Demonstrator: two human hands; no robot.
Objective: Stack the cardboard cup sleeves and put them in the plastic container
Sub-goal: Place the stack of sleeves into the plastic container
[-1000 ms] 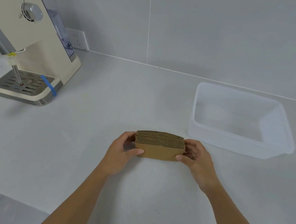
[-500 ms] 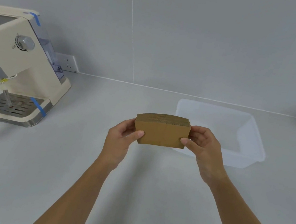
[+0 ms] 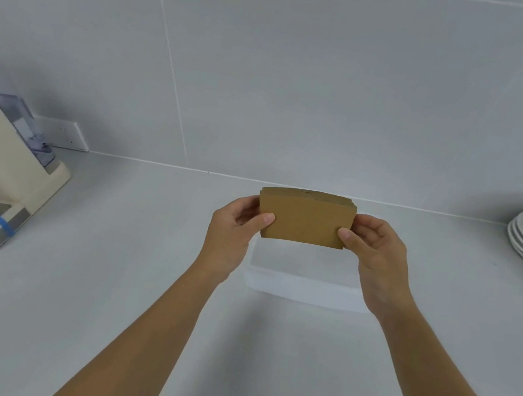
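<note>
**A light stack held at both ends, right over the box**

The stack of cup sleeves (image 3: 305, 217) is up in the air, held by 2 hands. The left hand (image 3: 234, 234) pinches the left end and the right hand (image 3: 376, 259) pinches the right end. Each thumb presses on the front face, and the other fingers go behind where I cannot see them. Both hands are closed tight on the stack.

The sleeves are thin brown cardboard, so the stack is likely light and a bit bendy. They are loose pieces, not glued. I think they could slide apart or fan out if the squeeze gets soft. Holding both short ends and pushing inward looks like the best way to keep them neat.

The stack sits between the 2 hands, flat face toward the camera. The plastic container (image 3: 302, 290) is on the counter (image 3: 106, 276) just below the stack, partly hidden by it and by the hands. The sleeves are not in it yet.
</note>
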